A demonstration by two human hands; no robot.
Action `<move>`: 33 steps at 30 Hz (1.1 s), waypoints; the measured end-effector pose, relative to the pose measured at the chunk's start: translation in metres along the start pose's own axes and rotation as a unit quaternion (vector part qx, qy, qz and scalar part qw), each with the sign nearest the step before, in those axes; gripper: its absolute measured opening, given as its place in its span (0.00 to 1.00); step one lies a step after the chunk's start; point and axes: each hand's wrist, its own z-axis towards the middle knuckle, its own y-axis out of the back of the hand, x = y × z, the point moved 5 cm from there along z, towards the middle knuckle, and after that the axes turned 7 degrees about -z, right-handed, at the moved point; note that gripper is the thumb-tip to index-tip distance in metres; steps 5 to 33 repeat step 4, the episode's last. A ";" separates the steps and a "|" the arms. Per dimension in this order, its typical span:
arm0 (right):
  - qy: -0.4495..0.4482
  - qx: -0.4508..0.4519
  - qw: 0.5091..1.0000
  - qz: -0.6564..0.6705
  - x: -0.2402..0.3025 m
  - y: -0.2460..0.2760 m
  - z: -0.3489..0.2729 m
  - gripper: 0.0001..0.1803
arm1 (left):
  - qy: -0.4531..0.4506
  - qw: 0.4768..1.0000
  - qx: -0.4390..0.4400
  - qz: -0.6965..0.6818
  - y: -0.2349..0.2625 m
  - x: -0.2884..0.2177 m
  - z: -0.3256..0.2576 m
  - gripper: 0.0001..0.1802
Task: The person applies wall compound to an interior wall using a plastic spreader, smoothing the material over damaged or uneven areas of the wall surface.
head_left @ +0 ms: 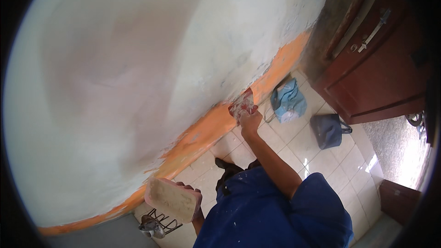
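In my right hand (250, 121) is a red putty knife (242, 104) smeared with pale filler, its blade against the wall by the upper edge of an orange band (202, 131). My left hand (195, 193), lower and nearer my body, grips a pinkish rectangular tub (172, 198) with pale paste spread inside it. Part of that hand is hidden behind the tub. Above the orange band the wall (206, 50) is coated whitish, with a ragged lower edge and a large greyish-pink patch to the left.
A light-blue bag (288, 101) and a dark bag (327, 131) with handles lie on the tiled floor (294, 149) at right. Beyond them stands a dark red door (381, 64) with a metal bolt. A black metal rack (163, 222) is below the tub.
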 end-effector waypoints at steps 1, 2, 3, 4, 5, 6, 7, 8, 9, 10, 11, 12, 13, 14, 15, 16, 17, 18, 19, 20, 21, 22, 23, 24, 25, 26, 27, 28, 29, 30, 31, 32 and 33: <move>0.013 -0.022 0.999 -0.032 0.002 0.000 0.006 0.07 | 0.005 1.000 -0.004 -0.014 -0.001 0.001 0.000 0.47; 0.001 -0.001 1.000 -0.026 0.005 -0.006 0.010 0.09 | 0.010 1.000 -0.008 -0.027 -0.002 0.002 0.001 0.47; -0.012 0.019 1.000 -0.020 0.012 -0.014 0.014 0.11 | 0.015 0.999 -0.012 -0.039 -0.001 0.003 0.001 0.46; -0.025 0.040 0.999 -0.014 0.019 -0.024 0.018 0.13 | 0.016 0.999 -0.010 -0.041 -0.001 0.002 0.001 0.46; -0.025 0.040 0.999 -0.014 0.019 -0.024 0.018 0.13 | 0.016 0.999 -0.010 -0.041 -0.001 0.002 0.001 0.46; -0.025 0.040 0.999 -0.014 0.019 -0.024 0.018 0.13 | 0.016 0.999 -0.010 -0.041 -0.001 0.002 0.001 0.46; -0.025 0.040 0.999 -0.014 0.019 -0.024 0.018 0.13 | 0.016 0.999 -0.010 -0.041 -0.001 0.002 0.001 0.46; -0.025 0.040 0.999 -0.014 0.019 -0.024 0.018 0.13 | 0.016 0.999 -0.010 -0.041 -0.001 0.002 0.001 0.46; -0.025 0.040 0.999 -0.014 0.019 -0.024 0.018 0.13 | 0.016 0.999 -0.010 -0.041 -0.001 0.002 0.001 0.46; -0.025 0.040 0.999 -0.014 0.019 -0.024 0.018 0.13 | 0.016 0.999 -0.010 -0.041 -0.001 0.002 0.001 0.46; -0.025 0.040 0.999 -0.014 0.019 -0.024 0.018 0.13 | 0.016 0.999 -0.010 -0.041 -0.001 0.002 0.001 0.46; -0.025 0.040 0.999 -0.014 0.019 -0.024 0.018 0.13 | 0.016 0.999 -0.010 -0.041 -0.001 0.002 0.001 0.46; -0.025 0.040 0.999 -0.014 0.019 -0.024 0.018 0.13 | 0.016 0.999 -0.010 -0.041 -0.001 0.002 0.001 0.46; -0.025 0.040 0.999 -0.014 0.019 -0.024 0.018 0.13 | 0.016 0.999 -0.010 -0.041 -0.001 0.002 0.001 0.46; -0.025 0.040 0.999 -0.014 0.019 -0.024 0.018 0.13 | 0.016 0.999 -0.010 -0.041 -0.001 0.002 0.001 0.46; -0.025 0.040 0.999 -0.014 0.019 -0.024 0.018 0.13 | 0.016 0.999 -0.010 -0.041 -0.001 0.002 0.001 0.46; -0.025 0.040 0.999 -0.014 0.019 -0.024 0.018 0.13 | 0.016 0.999 -0.010 -0.041 -0.001 0.002 0.001 0.46; -0.025 0.040 0.999 -0.014 0.019 -0.024 0.018 0.13 | 0.016 0.999 -0.010 -0.041 -0.001 0.002 0.001 0.46; -0.025 0.040 0.999 -0.014 0.019 -0.024 0.018 0.13 | 0.016 0.999 -0.010 -0.041 -0.001 0.002 0.001 0.46; -0.025 0.040 0.999 -0.014 0.019 -0.024 0.018 0.13 | 0.016 0.999 -0.010 -0.041 -0.001 0.002 0.001 0.46; -0.025 0.040 0.999 -0.014 0.019 -0.024 0.018 0.13 | 0.016 0.999 -0.010 -0.041 -0.001 0.002 0.001 0.46; -0.025 0.040 0.999 -0.014 0.019 -0.024 0.018 0.13 | 0.016 0.999 -0.010 -0.041 -0.001 0.002 0.001 0.46; -0.025 0.040 0.999 -0.014 0.019 -0.024 0.018 0.13 | 0.016 0.999 -0.010 -0.041 -0.001 0.002 0.001 0.46; -0.025 0.040 0.999 -0.014 0.019 -0.024 0.018 0.13 | 0.016 0.999 -0.010 -0.041 -0.001 0.002 0.001 0.46; -0.025 0.040 0.999 -0.014 0.019 -0.024 0.018 0.13 | 0.016 0.999 -0.010 -0.041 -0.001 0.002 0.001 0.46; -0.025 0.040 0.999 -0.014 0.019 -0.024 0.018 0.13 | 0.016 0.999 -0.010 -0.041 -0.001 0.002 0.001 0.46; -0.025 0.040 0.999 -0.014 0.019 -0.024 0.018 0.13 | 0.016 0.999 -0.010 -0.041 -0.001 0.002 0.001 0.46; -0.025 0.040 0.999 -0.014 0.019 -0.024 0.018 0.13 | 0.016 0.999 -0.010 -0.041 -0.001 0.002 0.001 0.46; -0.025 0.040 0.999 -0.014 0.019 -0.024 0.018 0.13 | 0.016 0.999 -0.010 -0.041 -0.001 0.002 0.001 0.46; -0.025 0.040 0.999 -0.014 0.019 -0.024 0.018 0.13 | 0.016 0.999 -0.010 -0.041 -0.001 0.002 0.001 0.46; -0.025 0.040 0.999 -0.014 0.019 -0.024 0.018 0.13 | 0.016 0.999 -0.010 -0.041 -0.001 0.002 0.001 0.46; -0.025 0.040 0.999 -0.014 0.019 -0.024 0.018 0.13 | 0.016 0.999 -0.010 -0.041 -0.001 0.002 0.001 0.46; -0.025 0.040 0.999 -0.014 0.019 -0.024 0.018 0.13 | 0.016 0.999 -0.010 -0.041 -0.001 0.002 0.001 0.46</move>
